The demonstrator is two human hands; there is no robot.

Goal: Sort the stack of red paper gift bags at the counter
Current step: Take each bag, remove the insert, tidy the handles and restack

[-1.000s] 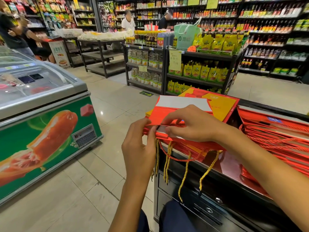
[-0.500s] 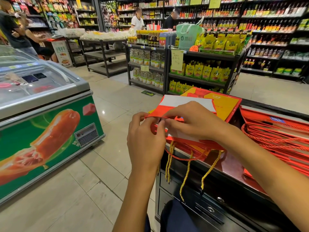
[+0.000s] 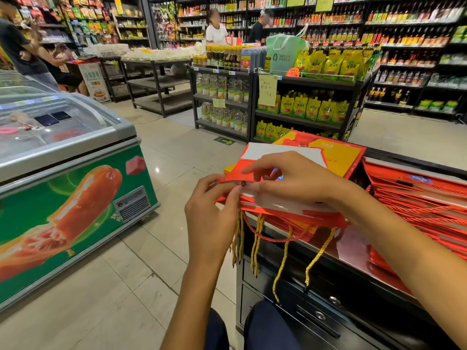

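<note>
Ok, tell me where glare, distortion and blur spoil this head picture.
Head view: ceiling lights throw glare on the freezer lid and spots on the floor tiles; wide-angle distortion bows the shelves at the edges; the two shoppers' faces at the back are blurred; the left hand, right hand and gift bags are evenly lit and fairly sharp.

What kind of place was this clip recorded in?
A grocery store or small supermarket, seen from its counter. Aisle shelves of bottled sauces line the back wall, a chest freezer stands on the left, and a rack of yellow pouches carries a handwritten sign.
</note>
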